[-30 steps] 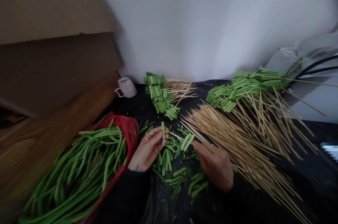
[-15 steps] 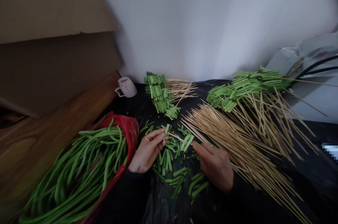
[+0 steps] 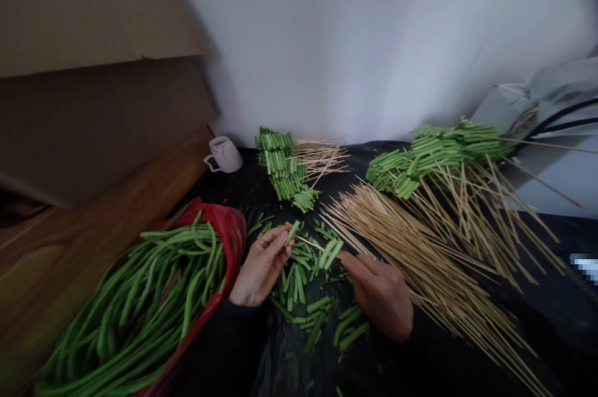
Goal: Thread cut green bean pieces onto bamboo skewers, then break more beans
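My left hand (image 3: 262, 265) pinches a short cut piece of green bean (image 3: 292, 232) between thumb and fingertips. My right hand (image 3: 380, 290) is closed round a thin bamboo skewer (image 3: 309, 242) whose tip points left, close to that piece. Two bean pieces (image 3: 331, 253) sit crosswise on the skewer just ahead of my right fingers. Below and between both hands, loose cut bean pieces (image 3: 295, 283) lie scattered on black plastic sheeting (image 3: 280, 359).
On the left stands a red plastic bag (image 3: 236, 229) of long whole beans (image 3: 140, 297). Filled bean skewers lie in two stacks, one at back centre (image 3: 280, 163), another at back right (image 3: 439, 151). Bare skewers (image 3: 420, 253) spread rightward. A white mug (image 3: 227, 155) and cardboard box (image 3: 103, 104) stand behind.
The bean piece in my left fingers has tilted over to the right and shifted slightly left of the skewer's tip. My right hand and the skewer have hardly moved.
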`<action>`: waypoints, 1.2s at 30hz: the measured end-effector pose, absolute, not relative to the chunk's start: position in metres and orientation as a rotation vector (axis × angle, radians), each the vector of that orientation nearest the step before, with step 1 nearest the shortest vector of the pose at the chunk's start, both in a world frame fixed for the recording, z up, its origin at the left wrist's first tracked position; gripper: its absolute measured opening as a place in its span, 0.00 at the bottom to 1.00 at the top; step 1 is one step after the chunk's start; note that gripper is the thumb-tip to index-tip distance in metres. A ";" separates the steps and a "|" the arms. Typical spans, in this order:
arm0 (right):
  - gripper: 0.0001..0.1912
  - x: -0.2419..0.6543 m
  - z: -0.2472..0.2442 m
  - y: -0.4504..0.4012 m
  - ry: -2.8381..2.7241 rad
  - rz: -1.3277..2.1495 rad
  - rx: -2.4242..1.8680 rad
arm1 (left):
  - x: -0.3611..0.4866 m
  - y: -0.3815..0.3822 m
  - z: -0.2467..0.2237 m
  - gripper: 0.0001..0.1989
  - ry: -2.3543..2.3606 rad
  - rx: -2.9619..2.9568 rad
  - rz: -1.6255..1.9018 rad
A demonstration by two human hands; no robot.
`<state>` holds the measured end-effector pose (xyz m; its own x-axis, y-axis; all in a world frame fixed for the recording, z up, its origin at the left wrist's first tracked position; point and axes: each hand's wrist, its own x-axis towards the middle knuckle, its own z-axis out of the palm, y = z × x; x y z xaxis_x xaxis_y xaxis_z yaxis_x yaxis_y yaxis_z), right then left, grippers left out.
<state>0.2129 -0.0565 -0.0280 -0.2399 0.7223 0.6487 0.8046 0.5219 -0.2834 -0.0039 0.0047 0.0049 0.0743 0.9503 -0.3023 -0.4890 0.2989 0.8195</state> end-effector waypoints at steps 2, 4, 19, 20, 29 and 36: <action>0.16 0.213 -0.027 -0.057 -2.015 -0.149 -1.244 | -0.002 0.004 0.005 0.17 0.966 0.604 1.177; 0.16 0.212 -0.027 -0.056 -2.020 -0.145 -1.252 | -0.001 0.003 0.005 0.16 0.971 0.611 1.168; 0.17 0.213 -0.031 -0.057 -2.014 -0.158 -1.254 | -0.002 0.002 0.004 0.16 1.015 0.671 1.151; 0.17 0.214 -0.031 -0.057 -2.015 -0.156 -1.249 | -0.001 0.002 0.004 0.16 1.012 0.671 1.148; 0.16 0.213 -0.030 -0.059 -2.009 -0.076 -1.238 | -0.002 0.003 -0.001 0.13 0.966 0.700 1.119; 0.16 0.212 -0.028 -0.058 -2.001 -0.085 -1.254 | 0.000 0.001 0.001 0.13 0.961 0.681 1.115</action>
